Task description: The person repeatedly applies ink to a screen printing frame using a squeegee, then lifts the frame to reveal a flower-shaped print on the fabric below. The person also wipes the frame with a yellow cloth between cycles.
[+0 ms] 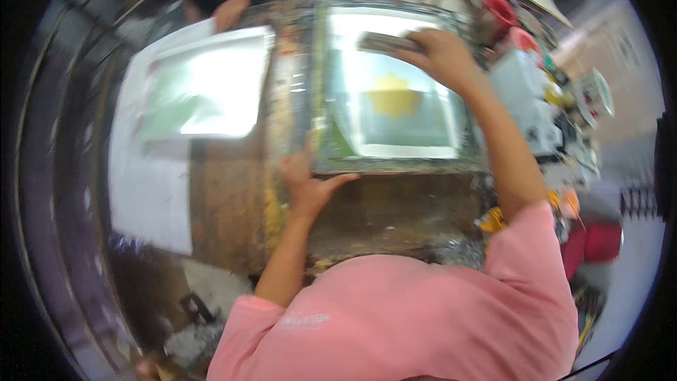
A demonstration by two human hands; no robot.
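My right hand (444,60) is closed round a dark, bar-shaped squeegee (388,44), which lies across the far part of a printing screen (337,165). A yellow, flower-like shape (393,97) shows through the mesh, with a grey-green band across its lower part. My left hand (303,180) is at the screen's near left corner, thumb and forefinger spread along its edges; its other fingers are blurred. To the left lies a glossy white sheet (233,92) with a pale green patch, on top of larger white paper (151,190).
Another person's hand (229,14) touches the far edge of the sheets at upper left. Red containers (499,15) and a white tub (522,92) crowd the right side. A brown wooden board (226,204) forms the table top. Dark rails (63,169) run along the far left.
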